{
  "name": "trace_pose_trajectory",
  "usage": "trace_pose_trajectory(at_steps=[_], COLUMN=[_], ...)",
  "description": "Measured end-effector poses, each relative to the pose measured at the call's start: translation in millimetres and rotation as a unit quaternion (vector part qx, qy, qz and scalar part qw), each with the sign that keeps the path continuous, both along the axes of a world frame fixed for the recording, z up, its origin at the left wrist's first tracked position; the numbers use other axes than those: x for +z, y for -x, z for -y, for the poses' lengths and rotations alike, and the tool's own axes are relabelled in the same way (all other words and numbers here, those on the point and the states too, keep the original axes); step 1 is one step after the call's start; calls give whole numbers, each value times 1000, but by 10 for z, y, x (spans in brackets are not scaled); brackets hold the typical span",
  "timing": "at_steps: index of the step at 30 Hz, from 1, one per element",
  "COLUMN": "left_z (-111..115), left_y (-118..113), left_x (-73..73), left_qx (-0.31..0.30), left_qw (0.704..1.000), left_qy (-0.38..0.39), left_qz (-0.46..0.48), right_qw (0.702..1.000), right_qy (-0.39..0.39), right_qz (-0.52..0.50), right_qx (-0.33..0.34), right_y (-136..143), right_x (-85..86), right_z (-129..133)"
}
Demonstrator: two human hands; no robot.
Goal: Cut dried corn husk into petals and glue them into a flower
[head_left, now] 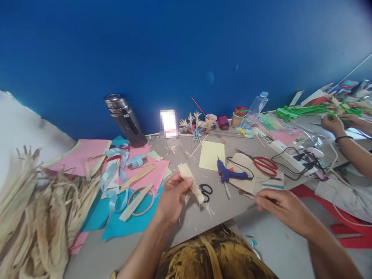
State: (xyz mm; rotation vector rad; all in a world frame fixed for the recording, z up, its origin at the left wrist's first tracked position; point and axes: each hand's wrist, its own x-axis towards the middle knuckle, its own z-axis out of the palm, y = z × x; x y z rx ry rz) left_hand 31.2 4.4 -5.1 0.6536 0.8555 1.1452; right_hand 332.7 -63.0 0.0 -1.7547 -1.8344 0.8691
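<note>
My left hand (174, 195) pinches a pale strip of dried corn husk (190, 182) between thumb and fingers, above the table's front part. Black-handled scissors (205, 190) lie just behind the strip, partly covered by it. My right hand (280, 209) is off to the right by the table edge, fingers pressed together; whatever they hold, if anything, is too blurred to make out. Beyond it lie red-handled scissors (265, 166) on a folded cream cloth (240, 166). A blue glue gun (232, 173) rests between my hands, its nozzle toward a yellow paper sheet (211, 154).
Dried husks (43, 217) pile up at left beside coloured paper (124, 224) and light-blue ribbon (106, 182). A dark flask (124, 120) and a plastic bottle (255, 110) stand at the back. Right are a power strip (290, 155) with cables and another person's hands (334, 126).
</note>
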Motion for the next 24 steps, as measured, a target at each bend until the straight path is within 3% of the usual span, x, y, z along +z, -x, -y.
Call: trace_pose_trajectory(at_steps=[2, 5, 8, 13, 18, 24], left_z=[32, 78, 100, 67, 9, 16], left_y=[-57, -83, -6, 144, 100, 57], left_x=[-7, -32, -61, -67, -52, -112], left_qx=[-32, -62, -47, -43, -102, -138], left_qw=[999, 998, 998, 997, 993, 988], left_qy=[7, 21, 29, 53, 42, 43], left_qz=[4, 9, 6, 32, 33, 48], right_qw=[994, 983, 977, 953, 904, 821], right_qy=[-53, -105, -108, 1, 68, 163], right_qz=[-88, -130, -164, -287, -420, -546], right_qx=[33, 80, 86, 98, 35, 30], right_y=[408, 1003, 1367, 1446, 1419, 1459], right_x=[16, -93, -242, -211, -87, -181], right_z=[-140, -339, -440, -522, -703, -820])
